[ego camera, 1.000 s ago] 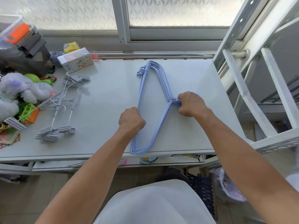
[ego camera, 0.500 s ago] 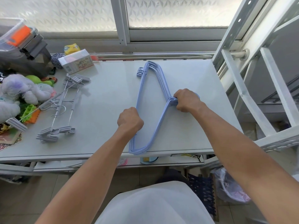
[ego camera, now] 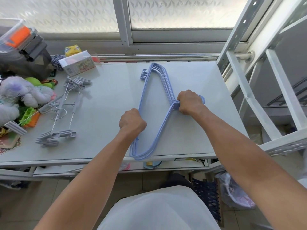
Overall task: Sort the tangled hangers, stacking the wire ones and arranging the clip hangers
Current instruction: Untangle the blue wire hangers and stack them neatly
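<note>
Left hand [ego camera: 132, 123]: fisted around straight bottom bars of blue wire hangers [ego camera: 155, 110].
Right hand [ego camera: 189, 102]: fisted around hanger necks; hooks mostly covered, one blue curve showing past knuckles.
Blue wire hangers: stacked flat on white table [ego camera: 106, 100], near end overhanging front edge.
Clip hangers [ego camera: 61, 112]: grey, tangled, left on table, well apart from hands.
Hard to make out: hanger count; fingertips tucked under.
</note>
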`<state>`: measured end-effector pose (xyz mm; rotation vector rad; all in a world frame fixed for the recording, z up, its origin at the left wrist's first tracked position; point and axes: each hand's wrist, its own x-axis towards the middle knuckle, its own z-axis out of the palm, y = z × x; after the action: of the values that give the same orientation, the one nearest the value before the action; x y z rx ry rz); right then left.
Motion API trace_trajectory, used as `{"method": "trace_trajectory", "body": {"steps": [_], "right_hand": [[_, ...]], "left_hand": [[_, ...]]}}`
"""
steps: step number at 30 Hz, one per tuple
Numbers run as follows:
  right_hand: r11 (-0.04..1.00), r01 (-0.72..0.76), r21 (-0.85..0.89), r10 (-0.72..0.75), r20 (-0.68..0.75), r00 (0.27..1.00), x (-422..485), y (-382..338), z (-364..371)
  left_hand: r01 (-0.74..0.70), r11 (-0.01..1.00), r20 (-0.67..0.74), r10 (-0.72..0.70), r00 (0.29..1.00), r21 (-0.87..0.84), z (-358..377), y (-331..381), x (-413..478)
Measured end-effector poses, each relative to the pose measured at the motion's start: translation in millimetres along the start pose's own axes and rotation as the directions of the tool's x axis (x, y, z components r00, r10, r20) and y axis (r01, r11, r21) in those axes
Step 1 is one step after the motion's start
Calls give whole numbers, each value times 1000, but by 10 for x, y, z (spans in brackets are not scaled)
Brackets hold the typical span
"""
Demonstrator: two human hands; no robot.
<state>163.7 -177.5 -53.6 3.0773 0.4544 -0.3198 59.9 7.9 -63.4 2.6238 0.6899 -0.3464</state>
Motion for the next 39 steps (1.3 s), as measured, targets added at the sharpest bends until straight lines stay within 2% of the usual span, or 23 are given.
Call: {"method": "trace_trajectory", "body": {"steps": [9,21,26,39], "right_hand": [[1000,-8,-21,9,61,998,-5,19,-9],[996,-85,-12,85,17,996,15,-11,13],[996,-34,-77,33,-9,999,9,-56,66],[995,-79,-57,80,23,996,-8,-44,-14]], "left_hand": [[3,1000,29,-3,1000,-8,-28,13,19],[-3,994,-44,-1,999,-111,-37,30,-7],[40,997,-2,-40,999,-71,-22,89,-22],[70,994,-12,-71,997,-89,11,66,7]]}}
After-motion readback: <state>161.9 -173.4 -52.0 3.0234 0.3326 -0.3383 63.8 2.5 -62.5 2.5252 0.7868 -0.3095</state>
